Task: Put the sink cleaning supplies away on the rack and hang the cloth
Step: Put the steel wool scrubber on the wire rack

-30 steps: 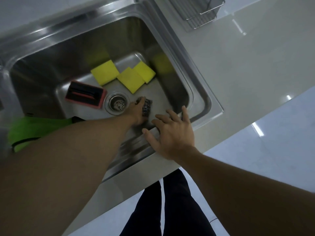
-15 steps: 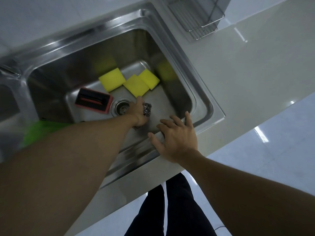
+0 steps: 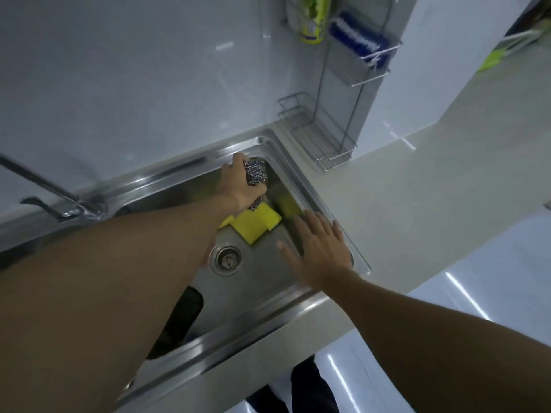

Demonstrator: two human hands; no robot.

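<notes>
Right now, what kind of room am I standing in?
Most likely a kitchen, at the washing-up spot: a stainless steel sink set in a pale counter, a faucet behind it, and a wire rack beside it holding a blue brush. The left hand grips a steel scourer.

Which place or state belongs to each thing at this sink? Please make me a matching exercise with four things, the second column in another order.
Column one:
1. steel scourer
2. yellow sponges
3. blue brush
4. right hand

Column two:
A. in the upper basket of the rack
B. open, spread over the right side of the sink
C. gripped by the left hand
D. lying on the sink floor

Pairs: 1-C, 2-D, 3-A, 4-B
</notes>
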